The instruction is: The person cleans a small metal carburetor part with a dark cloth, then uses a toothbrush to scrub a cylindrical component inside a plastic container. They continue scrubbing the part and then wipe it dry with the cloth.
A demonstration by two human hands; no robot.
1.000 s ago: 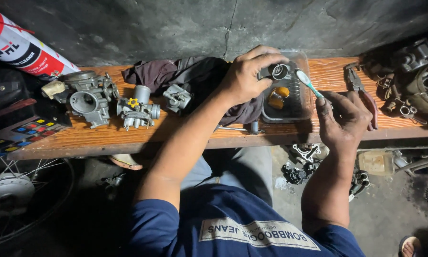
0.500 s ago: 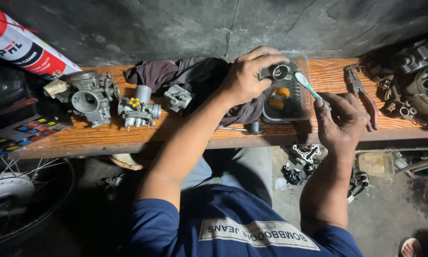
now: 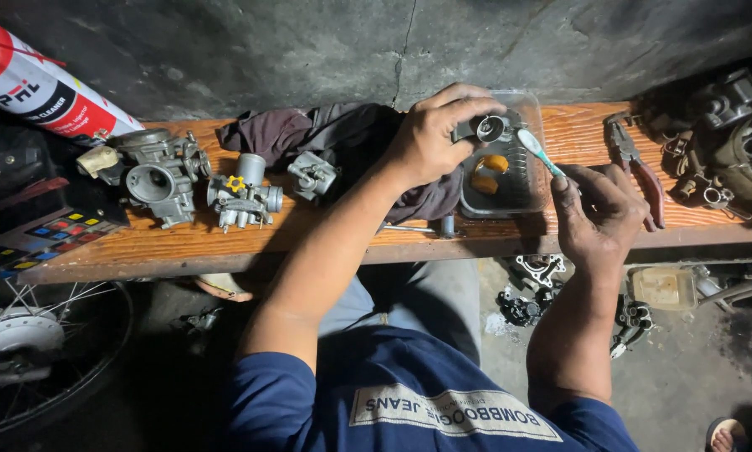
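Brushing a small metal part over a tray

The left hand grips a round metal part above the clear plastic tray on the bench; just right, the right hand pinches a toothbrush, bristles touching the part.

The bench is grained, varnished orange wood, carrying dull grey cast-metal carburettors, a limp matt brown cloth, a clear glossy plastic tray, red-handled steel pliers and a pale plastic toothbrush.
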